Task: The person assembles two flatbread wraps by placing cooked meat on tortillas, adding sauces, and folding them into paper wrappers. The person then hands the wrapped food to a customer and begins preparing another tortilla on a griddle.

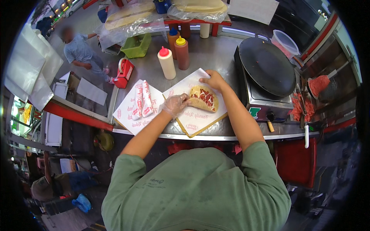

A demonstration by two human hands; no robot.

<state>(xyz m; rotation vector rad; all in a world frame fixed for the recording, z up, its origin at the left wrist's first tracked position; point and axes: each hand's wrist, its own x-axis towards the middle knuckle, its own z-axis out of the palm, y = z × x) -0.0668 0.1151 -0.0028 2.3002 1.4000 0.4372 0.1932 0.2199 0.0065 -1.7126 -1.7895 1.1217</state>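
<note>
A filled kebab flatbread (pixel 201 104), its near edge partly folded up over red filling and white sauce, lies on printed white wrapping paper (pixel 196 120). My left hand (pixel 175 105), in a clear plastic glove, pinches the left edge of the flatbread. At the paper's far right edge, my bare right hand (pixel 214 81) grips the sheet, thumb on top and the other fingers mostly hidden. Two wrapped rolls (pixel 146 101) rest side by side on another stack of paper (pixel 125 103) to the left.
Behind the paper stand a white squeeze bottle (pixel 167 64) and a red-brown one (pixel 182 54). A red tape dispenser (pixel 123 74) and green basket (pixel 136 46) sit left. Right are a black griddle (pixel 266 66), chopped meat (pixel 298 107) and a white-handled knife (pixel 306 135). A person (pixel 81 50) stands beyond the stall.
</note>
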